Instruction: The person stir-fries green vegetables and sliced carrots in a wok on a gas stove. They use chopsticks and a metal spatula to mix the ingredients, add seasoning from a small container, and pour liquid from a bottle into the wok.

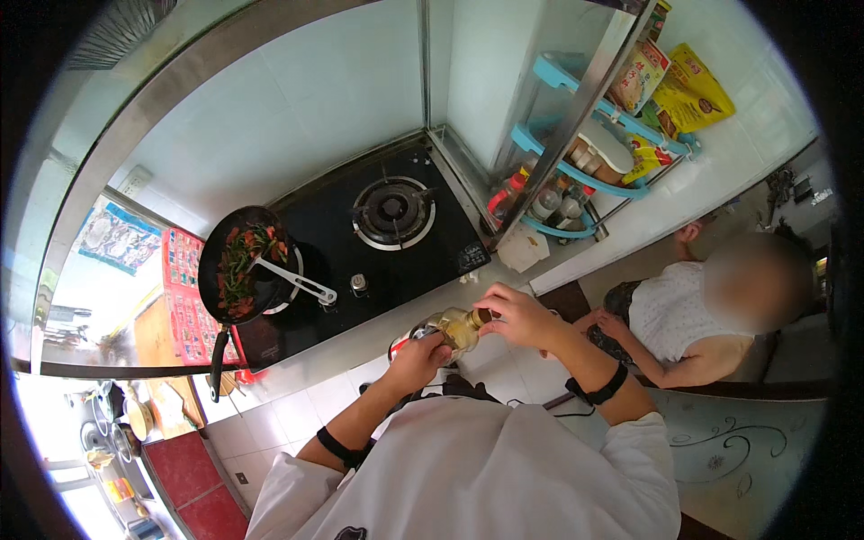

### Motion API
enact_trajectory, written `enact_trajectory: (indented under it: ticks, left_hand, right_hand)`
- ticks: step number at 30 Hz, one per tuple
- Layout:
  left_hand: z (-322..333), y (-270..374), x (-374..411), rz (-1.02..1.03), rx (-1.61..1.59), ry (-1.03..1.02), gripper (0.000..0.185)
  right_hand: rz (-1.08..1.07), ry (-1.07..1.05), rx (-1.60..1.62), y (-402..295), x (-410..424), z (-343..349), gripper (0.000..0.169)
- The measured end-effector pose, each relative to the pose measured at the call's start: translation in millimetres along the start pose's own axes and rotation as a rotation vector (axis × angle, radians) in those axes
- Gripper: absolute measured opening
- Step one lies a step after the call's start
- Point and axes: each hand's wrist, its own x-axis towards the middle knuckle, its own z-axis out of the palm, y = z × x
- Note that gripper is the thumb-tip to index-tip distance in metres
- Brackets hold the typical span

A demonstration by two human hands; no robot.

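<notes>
My left hand (420,363) grips the lower part of a clear bottle (459,331) holding yellowish liquid, tilted in front of my body. Fingers of my right hand (509,317) close around the brown cap (482,317) at the bottle's neck. Beyond the hands, a black frying pan (210,297) sits on the left burner of a black gas hob (324,256). Cooked green vegetables with reddish pieces (243,266) lie in it, and a grey slotted spatula (297,278) rests in the food with its handle over the hob.
The right burner (393,209) bears nothing. A blue corner rack (580,182) holds bottles, jars and packets. A person (682,310) sits at the right. The pan's handle (217,364) juts over the counter edge. Red patterned sheets (185,297) stand left of the pan.
</notes>
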Motion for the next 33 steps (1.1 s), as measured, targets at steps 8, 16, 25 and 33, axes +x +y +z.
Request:
enact_trajectory:
  ticks: [8,16,25,33]
  left_hand:
    - [-3.0,0.4,7.4,-0.026,0.037,-0.013,0.022]
    - [2.9,12.9,14.3,0.017,-0.021,0.064,0.018]
    - [45.3,24.9,36.1,-0.031,0.025,0.155,0.019]
    - [75.4,30.3,53.3,0.015,0.085,0.074,0.019]
  right_hand:
    - [0.173,-0.071,-0.386,-11.9,2.2,0.9,0.04]
    - [0.044,-0.011,-0.174,3.7,-2.8,-0.5,0.04]
    - [0.293,0.023,-0.258,20.8,-21.0,3.5,0.032]
    - [0.629,-0.003,-0.307,29.6,-43.1,1.8,0.044]
